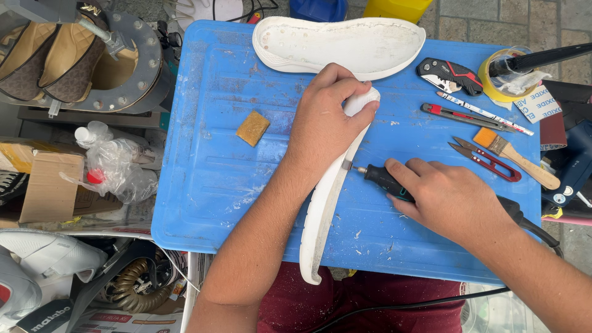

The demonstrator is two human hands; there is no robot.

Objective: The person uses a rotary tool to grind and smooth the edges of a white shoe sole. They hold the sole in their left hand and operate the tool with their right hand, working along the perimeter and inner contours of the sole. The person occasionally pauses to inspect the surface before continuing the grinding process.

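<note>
1. White rubber shoe sole [324,203] stands on its edge across the blue plastic surface [209,172]; I see my left hand [327,117] clamped over its upper end, pressing it down.
2. I see my right hand [447,197] wrapped around a dark rotary tool [385,180], whose small bit touches the sole's inner edge about midway along.
3. A second white sole [339,44] lies flat at the far edge of the surface, just beyond my left hand.
4. A tan sanding block [253,128] sits left of my left arm, well apart from it.
5. Red thread snips [487,159] and a wooden-handled brush [518,157] lie near each other beyond my right hand.
</note>
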